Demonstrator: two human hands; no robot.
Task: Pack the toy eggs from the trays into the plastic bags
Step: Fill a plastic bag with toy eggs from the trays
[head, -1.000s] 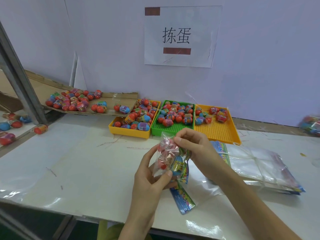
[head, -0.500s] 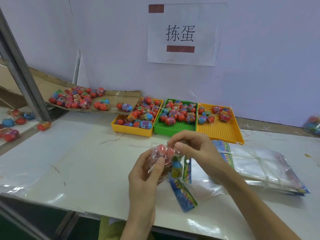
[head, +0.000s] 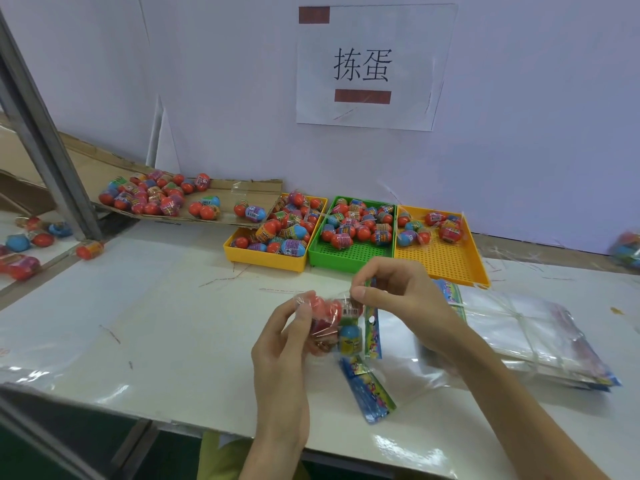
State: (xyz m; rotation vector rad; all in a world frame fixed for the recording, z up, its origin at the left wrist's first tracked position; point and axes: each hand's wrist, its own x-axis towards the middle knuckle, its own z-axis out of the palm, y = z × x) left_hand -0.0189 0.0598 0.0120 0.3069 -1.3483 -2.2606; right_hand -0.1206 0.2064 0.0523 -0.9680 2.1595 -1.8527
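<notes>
Above the table's front middle I hold a clear plastic bag [head: 337, 323] with red and blue toy eggs inside. My left hand [head: 282, 344] grips its left side from below. My right hand [head: 398, 299] pinches its top edge near the coloured header strip. Behind stand three trays with toy eggs: a yellow tray [head: 263, 256], a green tray [head: 349, 259] and an orange-yellow tray [head: 440, 261] with few eggs at its back.
A stack of empty plastic bags [head: 526, 341] lies right of my hands, and one flat bag [head: 369, 388] below them. A cardboard sheet [head: 228, 195] with several eggs slopes at the back left behind a metal post [head: 45, 143]. Loose eggs [head: 90, 249] lie at far left.
My hands and the bag have sunk slightly toward the table. My left thumb has shifted up onto the bag's top, and my right fingers have moved along its top edge.
</notes>
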